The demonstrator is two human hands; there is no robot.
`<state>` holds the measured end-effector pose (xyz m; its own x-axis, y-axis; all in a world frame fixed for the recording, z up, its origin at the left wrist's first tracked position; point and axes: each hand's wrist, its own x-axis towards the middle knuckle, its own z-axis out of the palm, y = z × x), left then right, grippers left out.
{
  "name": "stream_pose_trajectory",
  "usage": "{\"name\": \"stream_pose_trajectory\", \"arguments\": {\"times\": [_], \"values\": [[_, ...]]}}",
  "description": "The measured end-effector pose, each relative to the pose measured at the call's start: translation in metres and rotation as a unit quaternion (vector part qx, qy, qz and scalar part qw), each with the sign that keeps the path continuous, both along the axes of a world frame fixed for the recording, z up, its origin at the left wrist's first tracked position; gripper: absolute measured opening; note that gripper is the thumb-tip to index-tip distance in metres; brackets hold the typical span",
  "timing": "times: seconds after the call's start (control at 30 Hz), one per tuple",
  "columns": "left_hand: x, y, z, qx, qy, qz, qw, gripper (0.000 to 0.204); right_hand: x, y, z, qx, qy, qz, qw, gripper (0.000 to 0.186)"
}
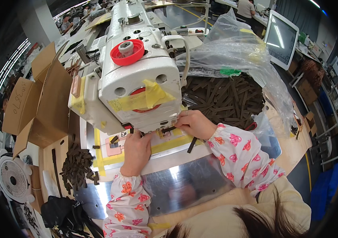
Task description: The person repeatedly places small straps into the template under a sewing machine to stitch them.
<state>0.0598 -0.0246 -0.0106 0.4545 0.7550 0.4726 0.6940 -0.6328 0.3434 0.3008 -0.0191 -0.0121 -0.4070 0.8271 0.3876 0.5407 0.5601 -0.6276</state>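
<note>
A white industrial sewing machine (pixel 109 89) with a red hand knob stands in front of me. Below its head, my right hand (pixel 196 125) pinches a short dark brown strip (pixel 169 129), whose free end points left. My left hand (pixel 136 154) rests on the work plate with its fingers curled together under the machine head; a dark bit shows at the fingertips, too small to name. Yellow tape (pixel 115 159) edges the plate. A loose dark strip (pixel 192 145) lies just below my right hand. The needle area is mostly hidden by the machine head.
Many dark strips (pixel 232 99) lie in a clear plastic bag (pixel 232 47) at the right. A heap of short dark pieces (pixel 75 164) is at the left, near an open cardboard box (pixel 52 115) and a white fan (pixel 14 178). A metal plate (pixel 192 180) covers the near side.
</note>
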Motion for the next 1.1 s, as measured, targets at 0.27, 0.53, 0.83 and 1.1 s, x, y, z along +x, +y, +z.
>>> {"name": "stream_pose_trajectory", "arguments": {"times": [0.27, 0.53, 0.83, 1.1], "values": [[0.004, -0.002, 0.008, -0.006, 0.022, -0.038, 0.999, 0.032, -0.007, -0.003, -0.008, 0.027, 0.012, -0.017, 0.999, 0.01], [0.009, -0.002, 0.006, 0.029, 0.102, -0.059, 0.993, 0.034, -0.021, -0.003, -0.008, 0.08, 0.001, -0.009, 0.997, 0.01], [0.006, 0.003, -0.004, -0.009, -0.019, -0.054, 0.998, 0.028, -0.024, -0.009, -0.014, 0.144, -0.079, -0.053, 0.985, 0.012], [0.001, 0.002, -0.004, -0.016, 0.008, -0.039, 0.999, 0.027, -0.027, -0.012, -0.011, 0.156, -0.129, -0.039, 0.979, 0.017]]}}
